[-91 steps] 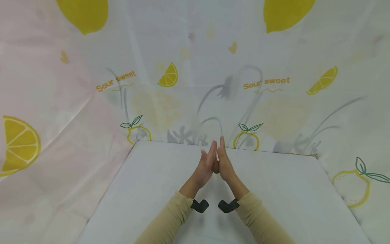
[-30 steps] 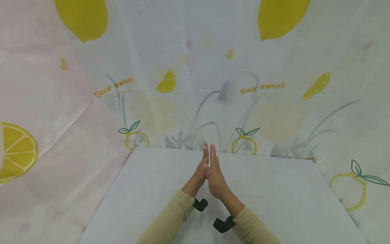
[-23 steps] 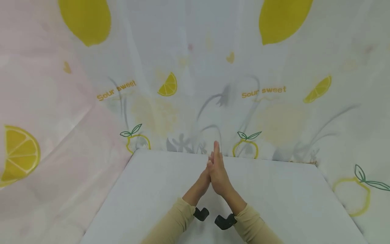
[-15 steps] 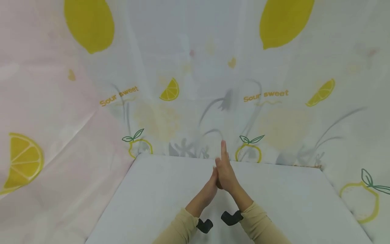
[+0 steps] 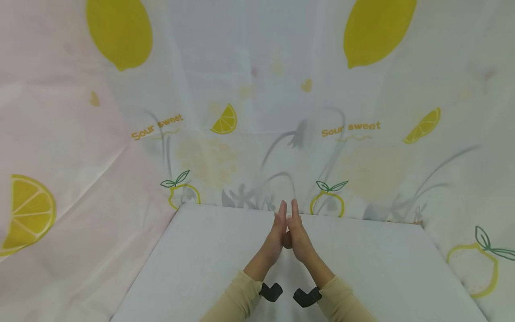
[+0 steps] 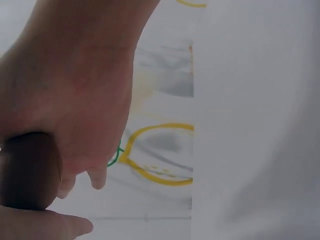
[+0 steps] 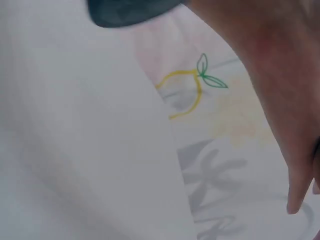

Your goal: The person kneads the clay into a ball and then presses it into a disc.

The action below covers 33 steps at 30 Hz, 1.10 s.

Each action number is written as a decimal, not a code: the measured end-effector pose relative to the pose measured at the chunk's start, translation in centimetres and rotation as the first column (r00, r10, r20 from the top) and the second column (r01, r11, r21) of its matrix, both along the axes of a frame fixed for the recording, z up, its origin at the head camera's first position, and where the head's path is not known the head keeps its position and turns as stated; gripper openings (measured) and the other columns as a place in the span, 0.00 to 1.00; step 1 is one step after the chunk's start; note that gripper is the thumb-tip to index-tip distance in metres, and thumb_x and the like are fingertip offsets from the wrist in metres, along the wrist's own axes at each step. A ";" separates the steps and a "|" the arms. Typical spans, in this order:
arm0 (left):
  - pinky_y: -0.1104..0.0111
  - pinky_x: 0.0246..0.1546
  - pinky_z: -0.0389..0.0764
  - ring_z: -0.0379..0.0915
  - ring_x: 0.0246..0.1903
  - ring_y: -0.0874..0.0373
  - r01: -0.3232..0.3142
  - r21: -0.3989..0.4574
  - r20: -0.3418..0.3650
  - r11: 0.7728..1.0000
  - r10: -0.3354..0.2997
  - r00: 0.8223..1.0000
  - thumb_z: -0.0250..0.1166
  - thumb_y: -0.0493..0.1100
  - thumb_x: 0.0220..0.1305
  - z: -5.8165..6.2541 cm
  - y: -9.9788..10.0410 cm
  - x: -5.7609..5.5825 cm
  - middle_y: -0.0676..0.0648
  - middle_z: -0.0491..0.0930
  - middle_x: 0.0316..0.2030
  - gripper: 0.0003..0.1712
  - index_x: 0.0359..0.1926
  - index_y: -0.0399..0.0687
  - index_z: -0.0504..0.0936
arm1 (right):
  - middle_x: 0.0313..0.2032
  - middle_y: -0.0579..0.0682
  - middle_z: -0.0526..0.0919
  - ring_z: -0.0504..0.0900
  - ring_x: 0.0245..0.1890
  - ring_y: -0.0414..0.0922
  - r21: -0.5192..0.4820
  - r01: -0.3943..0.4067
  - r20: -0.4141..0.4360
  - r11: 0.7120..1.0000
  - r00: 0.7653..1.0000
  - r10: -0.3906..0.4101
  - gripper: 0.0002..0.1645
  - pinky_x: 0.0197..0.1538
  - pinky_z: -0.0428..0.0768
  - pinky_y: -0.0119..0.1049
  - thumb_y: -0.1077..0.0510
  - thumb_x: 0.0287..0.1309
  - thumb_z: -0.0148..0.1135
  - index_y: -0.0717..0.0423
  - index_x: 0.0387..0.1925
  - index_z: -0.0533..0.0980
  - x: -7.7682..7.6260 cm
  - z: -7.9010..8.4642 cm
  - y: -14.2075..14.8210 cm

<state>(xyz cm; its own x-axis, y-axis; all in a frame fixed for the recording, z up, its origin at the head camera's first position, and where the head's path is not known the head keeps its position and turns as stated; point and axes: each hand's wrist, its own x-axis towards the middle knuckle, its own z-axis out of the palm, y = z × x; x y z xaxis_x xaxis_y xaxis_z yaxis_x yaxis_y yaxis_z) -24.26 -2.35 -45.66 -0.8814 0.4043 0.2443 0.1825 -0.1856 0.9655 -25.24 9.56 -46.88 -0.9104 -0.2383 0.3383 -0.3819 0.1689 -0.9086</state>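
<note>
In the head view my left hand (image 5: 273, 243) and right hand (image 5: 301, 241) stand upright, palms facing, above the table. A brown, rounded thing (image 5: 287, 240) is pressed between the palms. Fingers on both hands are straight, with the fingertips a little apart. The left wrist view shows the smooth dark brown side of this rounded thing (image 6: 30, 170), the right hand (image 6: 80, 95) above it in the picture and part of the left hand (image 6: 40, 225) below. My left hand (image 7: 270, 85) fills the right side of the right wrist view, where only a dark sliver of the thing shows.
A white table (image 5: 201, 268) lies under the forearms. Behind and beside it hangs a pale cloth (image 5: 257, 112) printed with lemons and "Sour sweet". Black curved mounts (image 5: 271, 292) sit on the inner wrists.
The hands slide against each other: the right hand was farther forward half a second ago, and now the fingertips are nearly level. The brown thing, mostly hidden then, shows more now.
</note>
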 end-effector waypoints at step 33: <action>0.43 0.75 0.40 0.34 0.78 0.44 0.198 -0.025 0.089 0.980 -0.195 0.977 0.12 0.74 0.71 -1.2 0.3 0.7 0.41 0.44 0.79 0.51 0.82 0.46 0.40 | 0.81 0.56 0.35 0.35 0.80 0.55 0.112 0.098 -0.191 0.989 0.979 -0.075 0.38 0.76 0.38 0.61 0.52 0.80 0.32 0.57 0.81 0.34 0.1 3.7 -0.2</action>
